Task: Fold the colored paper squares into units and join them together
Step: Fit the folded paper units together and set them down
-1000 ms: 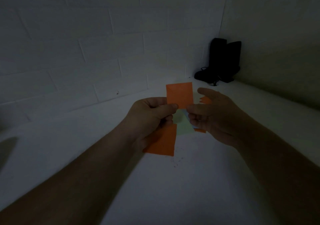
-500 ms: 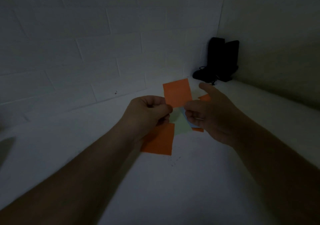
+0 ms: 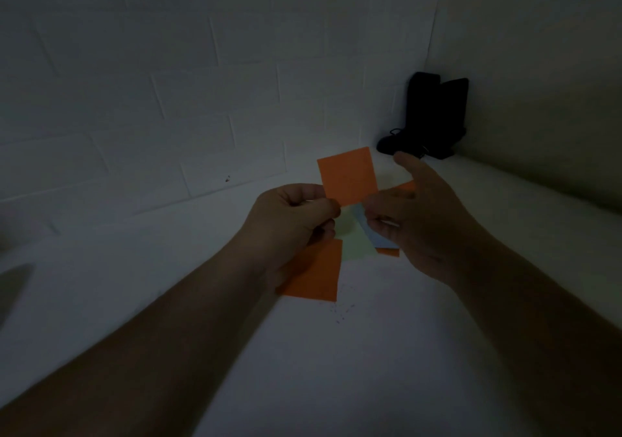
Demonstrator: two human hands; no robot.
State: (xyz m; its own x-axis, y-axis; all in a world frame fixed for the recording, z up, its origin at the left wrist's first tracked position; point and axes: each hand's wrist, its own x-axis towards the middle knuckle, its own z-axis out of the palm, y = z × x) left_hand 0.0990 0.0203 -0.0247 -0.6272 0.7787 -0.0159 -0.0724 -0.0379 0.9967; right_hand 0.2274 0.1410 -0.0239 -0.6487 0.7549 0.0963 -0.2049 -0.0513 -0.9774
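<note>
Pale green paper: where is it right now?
Head view, centre: the pale green paper lies on the white table between the left hand and right hand, beside the light blue paper.

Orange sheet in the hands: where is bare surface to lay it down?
Bare white surface lies between the forearms, and left of the left hand. It is crowded under the hands: green sheet, blue sheet; black objects fill the corner.
</note>
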